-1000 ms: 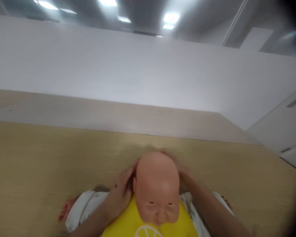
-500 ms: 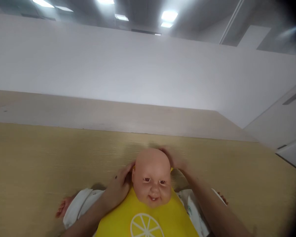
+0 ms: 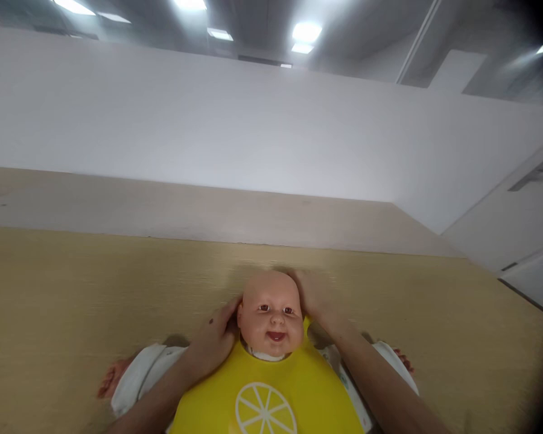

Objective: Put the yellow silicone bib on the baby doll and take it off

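Observation:
A baby doll point(image 3: 270, 313) lies on its back on the table, with its smiling face turned up toward me. It wears a yellow bib point(image 3: 265, 392) printed with a white citrus slice, over a white garment point(image 3: 138, 374). My left hand point(image 3: 212, 340) cups the side of the doll's head, and my right hand point(image 3: 311, 295) holds the other side near the crown. The doll's small hands point(image 3: 111, 378) point(image 3: 403, 360) stick out at either side, beyond my forearms.
The doll rests on a light wood-grain table point(image 3: 72, 289). Behind it lies a paler beige ledge point(image 3: 185, 217), then a tall white wall point(image 3: 253, 126). Ceiling lights point(image 3: 305, 31) shine above, and a white panel point(image 3: 502, 217) stands at the right.
The doll's head has rotated from tipped forward, crown toward me, to face up, showing its eyes, mouth and collar. My hands have stayed on its sides. More of the bib now shows.

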Demonstrator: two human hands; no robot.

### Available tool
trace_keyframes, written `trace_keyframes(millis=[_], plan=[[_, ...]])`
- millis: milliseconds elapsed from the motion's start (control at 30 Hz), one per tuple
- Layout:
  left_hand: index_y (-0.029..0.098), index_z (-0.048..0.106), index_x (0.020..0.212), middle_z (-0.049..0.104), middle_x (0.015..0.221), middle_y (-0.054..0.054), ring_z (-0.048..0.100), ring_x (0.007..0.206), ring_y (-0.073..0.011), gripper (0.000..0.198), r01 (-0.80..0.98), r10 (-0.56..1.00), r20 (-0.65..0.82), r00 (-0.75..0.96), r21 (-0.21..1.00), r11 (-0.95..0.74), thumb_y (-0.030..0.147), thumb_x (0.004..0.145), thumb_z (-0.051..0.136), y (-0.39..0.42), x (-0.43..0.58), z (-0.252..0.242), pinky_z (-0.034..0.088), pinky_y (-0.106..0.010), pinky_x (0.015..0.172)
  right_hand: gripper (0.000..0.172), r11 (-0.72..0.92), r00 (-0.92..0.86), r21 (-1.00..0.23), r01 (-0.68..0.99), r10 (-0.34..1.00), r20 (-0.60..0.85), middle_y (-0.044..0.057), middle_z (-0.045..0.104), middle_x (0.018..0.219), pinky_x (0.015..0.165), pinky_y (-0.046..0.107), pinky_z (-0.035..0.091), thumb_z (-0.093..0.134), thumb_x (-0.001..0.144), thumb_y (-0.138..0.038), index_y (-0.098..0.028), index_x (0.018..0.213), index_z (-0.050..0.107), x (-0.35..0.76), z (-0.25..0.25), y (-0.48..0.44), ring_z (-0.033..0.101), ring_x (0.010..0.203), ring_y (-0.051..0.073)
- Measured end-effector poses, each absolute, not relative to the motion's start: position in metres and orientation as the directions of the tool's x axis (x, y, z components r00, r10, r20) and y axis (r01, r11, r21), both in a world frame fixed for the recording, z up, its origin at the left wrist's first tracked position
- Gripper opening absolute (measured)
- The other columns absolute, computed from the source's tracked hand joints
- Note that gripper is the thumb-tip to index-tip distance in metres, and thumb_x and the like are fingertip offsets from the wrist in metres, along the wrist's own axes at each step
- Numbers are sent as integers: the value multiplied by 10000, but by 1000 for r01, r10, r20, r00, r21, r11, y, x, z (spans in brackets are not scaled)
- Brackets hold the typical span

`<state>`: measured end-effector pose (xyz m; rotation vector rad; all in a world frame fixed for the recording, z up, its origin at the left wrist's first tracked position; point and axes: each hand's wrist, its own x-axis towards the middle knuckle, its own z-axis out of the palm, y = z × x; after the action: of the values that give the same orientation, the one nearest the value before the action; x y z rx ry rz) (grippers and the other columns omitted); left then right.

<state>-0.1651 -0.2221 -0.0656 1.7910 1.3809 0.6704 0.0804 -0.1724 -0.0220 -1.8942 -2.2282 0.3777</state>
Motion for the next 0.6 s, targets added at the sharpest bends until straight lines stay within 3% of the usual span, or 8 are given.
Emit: trace_keyframes(millis=[267,600], plan=[[213,573,1325,646,1293,-93,576,1198,-297,491,555,961,-51,272,824,-113,201,857,424,-223,-161,-57,429,-460,1029,169,156,-156,-110,982,988,8,150,715,906,579,319,346,517,832,-123,-188,885,664,74,-23,-174,650,732,246],[228,677,1131,724,1105,-90,632,1078,-307,374,460,965,55,258,871,-173,247,798,509,-226,-161,-51,483,-432,959,264,116,-122,-120,986,991,-46,171,705,957,610,336,373,503,887,-158,-151,1124,620,67,-26,-176,668,811,286]])
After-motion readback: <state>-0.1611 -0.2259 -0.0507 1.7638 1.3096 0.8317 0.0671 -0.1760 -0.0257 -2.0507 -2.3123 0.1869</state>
